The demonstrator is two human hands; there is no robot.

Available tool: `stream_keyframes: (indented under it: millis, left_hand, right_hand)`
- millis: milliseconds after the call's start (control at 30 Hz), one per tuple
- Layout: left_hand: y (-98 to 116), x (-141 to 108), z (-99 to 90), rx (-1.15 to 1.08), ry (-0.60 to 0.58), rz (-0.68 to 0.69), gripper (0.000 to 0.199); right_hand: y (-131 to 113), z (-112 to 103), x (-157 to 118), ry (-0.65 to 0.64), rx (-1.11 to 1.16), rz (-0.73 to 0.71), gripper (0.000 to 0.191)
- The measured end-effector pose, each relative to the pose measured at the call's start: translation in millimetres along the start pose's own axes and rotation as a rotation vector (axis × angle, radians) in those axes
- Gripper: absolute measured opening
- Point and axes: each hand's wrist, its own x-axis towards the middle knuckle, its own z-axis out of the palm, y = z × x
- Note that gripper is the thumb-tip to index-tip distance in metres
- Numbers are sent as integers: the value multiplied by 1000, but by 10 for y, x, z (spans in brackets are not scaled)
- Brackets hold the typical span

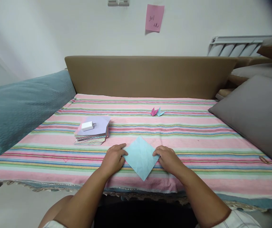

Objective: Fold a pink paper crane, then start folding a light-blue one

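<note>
Spread widest before me is the pink cloth with coloured stripes (pixel 185 139), and on it lies the light-blue square of paper (pixel 141 158), set cornerwise between two hands! The left hand (pixel 113 160) is part-open, thumb and forefinger spread at one corner; the right hand (pixel 169 160) curls over the opposite corner, though whether it's pinching I can't tell. Light, even pressure on both sides should, I'd judge, keep that sheet flat and uncreased.

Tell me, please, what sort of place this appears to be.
Probably a living room or bedroom in a home, judging by the brown backrest behind the striped cloth and the large grey cushion on the right.
</note>
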Motion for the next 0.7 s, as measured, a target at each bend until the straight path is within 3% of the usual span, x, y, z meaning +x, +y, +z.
stream_keyframes:
  millis: [533,700]
  left_hand:
    - [14,-11,-51,22,0,3,24]
    - [10,-11,-71,39,-11,-6,33]
  right_hand:
    - [-5,-35,-16,-11,7,1,35]
    - [34,-37,-21,-8,23,-5,33]
